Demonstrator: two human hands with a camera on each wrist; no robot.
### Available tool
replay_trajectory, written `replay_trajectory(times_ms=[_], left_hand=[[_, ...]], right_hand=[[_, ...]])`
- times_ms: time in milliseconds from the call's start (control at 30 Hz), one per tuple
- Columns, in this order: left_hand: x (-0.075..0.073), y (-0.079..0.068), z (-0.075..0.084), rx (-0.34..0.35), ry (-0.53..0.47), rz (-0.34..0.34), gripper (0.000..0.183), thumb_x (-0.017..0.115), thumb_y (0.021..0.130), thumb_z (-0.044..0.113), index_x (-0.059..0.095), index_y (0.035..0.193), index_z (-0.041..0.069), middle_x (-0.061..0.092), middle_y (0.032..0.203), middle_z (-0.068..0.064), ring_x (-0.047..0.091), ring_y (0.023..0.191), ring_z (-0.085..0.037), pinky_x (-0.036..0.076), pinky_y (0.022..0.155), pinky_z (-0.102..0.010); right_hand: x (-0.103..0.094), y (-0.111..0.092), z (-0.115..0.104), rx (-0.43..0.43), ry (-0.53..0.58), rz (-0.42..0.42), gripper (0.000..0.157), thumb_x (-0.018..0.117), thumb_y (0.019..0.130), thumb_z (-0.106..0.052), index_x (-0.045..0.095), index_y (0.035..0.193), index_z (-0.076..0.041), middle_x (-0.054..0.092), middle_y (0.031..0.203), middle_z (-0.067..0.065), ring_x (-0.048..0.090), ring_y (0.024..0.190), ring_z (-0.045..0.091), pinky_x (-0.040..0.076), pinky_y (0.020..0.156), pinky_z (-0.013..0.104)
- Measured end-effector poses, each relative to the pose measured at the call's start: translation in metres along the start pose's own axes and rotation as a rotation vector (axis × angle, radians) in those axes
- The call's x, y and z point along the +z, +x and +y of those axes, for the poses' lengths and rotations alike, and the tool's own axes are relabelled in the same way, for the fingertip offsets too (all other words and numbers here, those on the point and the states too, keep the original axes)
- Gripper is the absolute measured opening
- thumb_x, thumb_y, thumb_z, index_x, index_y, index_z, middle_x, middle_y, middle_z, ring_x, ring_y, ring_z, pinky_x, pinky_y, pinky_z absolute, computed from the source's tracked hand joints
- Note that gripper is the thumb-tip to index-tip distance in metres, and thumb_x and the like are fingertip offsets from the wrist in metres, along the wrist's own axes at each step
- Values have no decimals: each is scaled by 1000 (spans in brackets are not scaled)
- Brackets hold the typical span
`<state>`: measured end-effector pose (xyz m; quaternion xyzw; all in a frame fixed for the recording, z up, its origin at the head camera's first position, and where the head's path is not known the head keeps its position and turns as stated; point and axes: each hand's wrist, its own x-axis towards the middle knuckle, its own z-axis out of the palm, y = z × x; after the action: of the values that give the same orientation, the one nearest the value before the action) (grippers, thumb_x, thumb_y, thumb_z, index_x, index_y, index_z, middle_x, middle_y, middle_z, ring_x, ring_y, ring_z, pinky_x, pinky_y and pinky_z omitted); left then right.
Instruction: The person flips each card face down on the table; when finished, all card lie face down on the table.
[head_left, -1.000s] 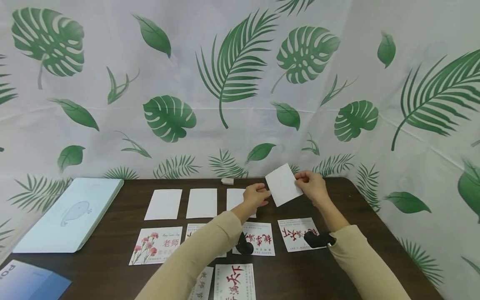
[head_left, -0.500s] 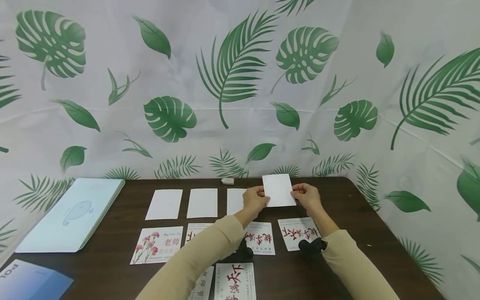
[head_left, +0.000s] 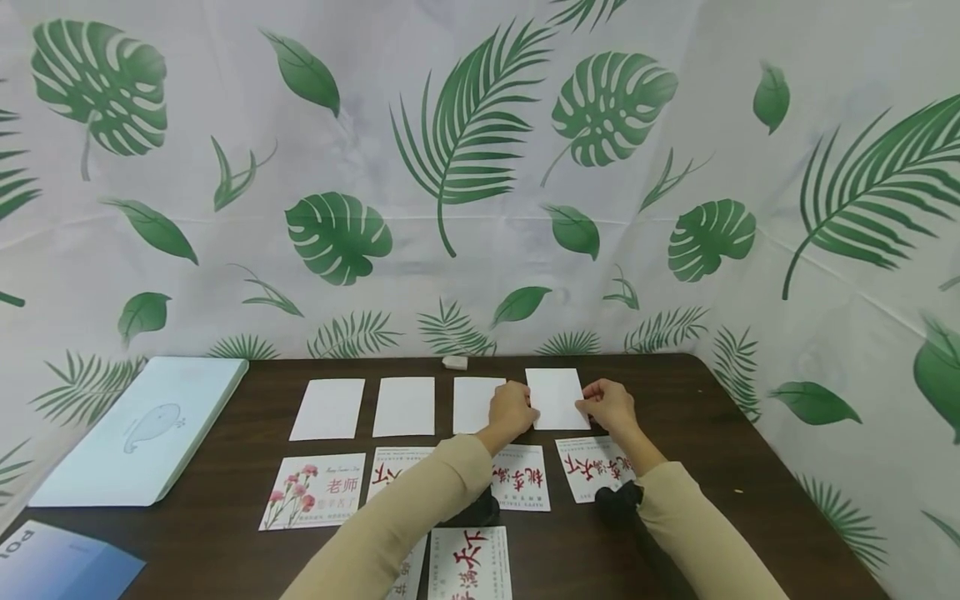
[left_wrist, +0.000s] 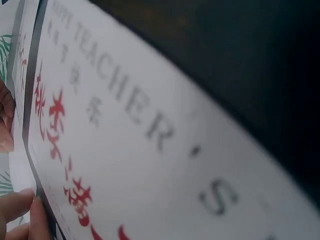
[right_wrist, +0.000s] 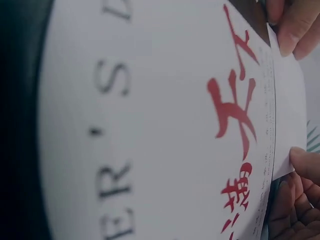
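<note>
A: What does the head view show of the room?

B: A dark wood-grain surface [head_left: 772, 517] against a white cloth [head_left: 480, 283] printed with green leaves. A pale-blue whale-printed item [head_left: 142, 433] lies at the left; a small white block [head_left: 455, 362] sits at the back edge.

A: And the blank card [head_left: 557, 398]?

B: Right end of the back row, next to three other blank cards [head_left: 404, 407], just behind a red-calligraphy card [head_left: 592, 469]. The left grip [head_left: 513, 411] pinches its lower left corner, the right grip [head_left: 607, 404] its lower right.

A: Different from half a second ago?

B: Yes. Then it was raised between both; now it is lower and looks flat, or nearly so. The other blank cards keep their places.

A: Left wrist?

B: Mostly another red-calligraphy card [left_wrist: 130, 160], its "HAPPY TEACHER'S" large, where the head view leaves the lettering tiny.

A: Right wrist?

B: The right thumb [right_wrist: 304, 162] on the blank card's face, fingers [right_wrist: 290, 205] curled past its edge, a detail too small from the head.
</note>
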<state>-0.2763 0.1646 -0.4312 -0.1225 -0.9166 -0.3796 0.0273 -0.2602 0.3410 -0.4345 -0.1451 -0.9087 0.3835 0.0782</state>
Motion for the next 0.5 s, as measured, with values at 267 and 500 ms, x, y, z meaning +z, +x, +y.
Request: replay_trajectory(times_ms=[267,500], left_hand=[[-3,0,3,38,117,-37,33,77,72,9,50,55,7,59,63,-6,54,62,-20,47,52,-31],[-3,1,3,37,169,-62,28,78,73,11,54,59,5,64,78,-14,61,71,-25,52,56,-35]], right_hand=[[2,2,2,-39,-130,1,18,73,78,-7,61,87,2,60,73,9,54,69,20,41,57,27],[3,0,-2,-103,-220,-1,16,71,79,-6,59,84,2,56,73,9,52,70,23,41,61,33]])
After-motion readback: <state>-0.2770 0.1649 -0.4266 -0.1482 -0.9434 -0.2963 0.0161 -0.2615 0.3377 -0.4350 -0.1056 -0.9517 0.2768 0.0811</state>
